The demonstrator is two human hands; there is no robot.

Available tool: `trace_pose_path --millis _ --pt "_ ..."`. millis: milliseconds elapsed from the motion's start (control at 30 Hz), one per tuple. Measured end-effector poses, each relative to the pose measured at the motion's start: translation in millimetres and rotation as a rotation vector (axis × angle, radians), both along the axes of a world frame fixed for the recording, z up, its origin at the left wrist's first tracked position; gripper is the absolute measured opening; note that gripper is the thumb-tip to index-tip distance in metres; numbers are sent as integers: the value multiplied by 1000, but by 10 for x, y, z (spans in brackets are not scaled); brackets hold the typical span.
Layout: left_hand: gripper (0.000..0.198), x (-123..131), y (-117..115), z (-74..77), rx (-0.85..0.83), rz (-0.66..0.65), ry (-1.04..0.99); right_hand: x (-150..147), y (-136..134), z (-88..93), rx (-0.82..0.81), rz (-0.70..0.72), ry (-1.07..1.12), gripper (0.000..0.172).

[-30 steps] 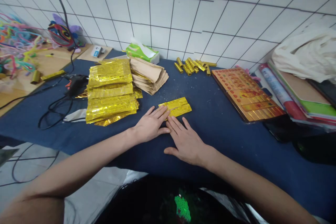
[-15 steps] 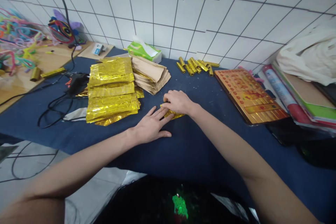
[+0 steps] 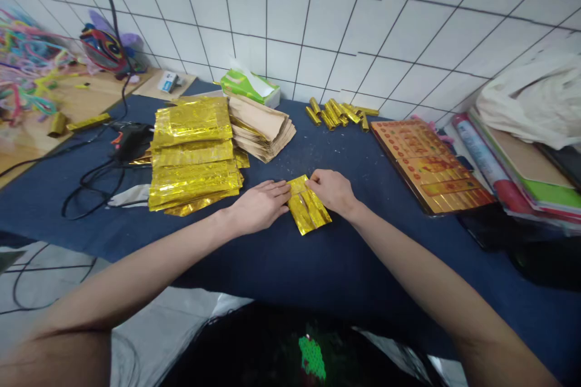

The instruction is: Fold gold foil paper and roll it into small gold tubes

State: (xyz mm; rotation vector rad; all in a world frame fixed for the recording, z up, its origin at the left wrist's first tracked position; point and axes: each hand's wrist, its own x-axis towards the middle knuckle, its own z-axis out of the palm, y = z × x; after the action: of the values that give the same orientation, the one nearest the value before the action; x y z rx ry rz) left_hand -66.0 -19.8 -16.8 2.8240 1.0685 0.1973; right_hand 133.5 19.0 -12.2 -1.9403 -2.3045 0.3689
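The tissue pack [image 3: 263, 89] sits by the tiled wall [image 3: 290, 18]. Left of it are a small box [image 3: 167, 81], an ornament [image 3: 102, 49] and, farthest out, tangled pipe cleaners [image 3: 34, 66]. Well to its right lie an orange pack [image 3: 426, 163], a cylinder [image 3: 481, 157] and, beyond both, white cloth [image 3: 526, 100].

A white wall [image 3: 290, 6] (ruled with dark grid lines) backs a blue-covered table [image 3: 254, 266] above a pale floor [image 3: 154, 320].

A passage over the dark blue fabric tablecloth [image 3: 381, 181] separates the right hand [image 3: 333, 191] from the orange, rectangular printed panel [image 3: 431, 163]. Stacked gold foil sheets [image 3: 193, 154] obstruct leftward travel.
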Motion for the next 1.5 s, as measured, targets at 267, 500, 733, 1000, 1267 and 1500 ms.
trace_pose_path --millis 267,500,733,1000,1267,1500 --pt "43 43 -87 -12 57 25 43 52 -266 -22 417 454 3 27" --pt "42 9 -126 -70 73 27 55 264 -352 -96 102 607 190 39" --pt "41 21 -122 -54 29 28 10 284 -477 -47 -18 564 170 74" --pt "34 -1 -183 76 -108 33 18 509 -386 62 -210 658 323 46" --pt "47 89 -282 74 -141 99 10 494 -369 -33 -217 554 507 16" --pt "22 197 -331 16 -193 239 -118 415 -393 -132 -111 437 545 16"
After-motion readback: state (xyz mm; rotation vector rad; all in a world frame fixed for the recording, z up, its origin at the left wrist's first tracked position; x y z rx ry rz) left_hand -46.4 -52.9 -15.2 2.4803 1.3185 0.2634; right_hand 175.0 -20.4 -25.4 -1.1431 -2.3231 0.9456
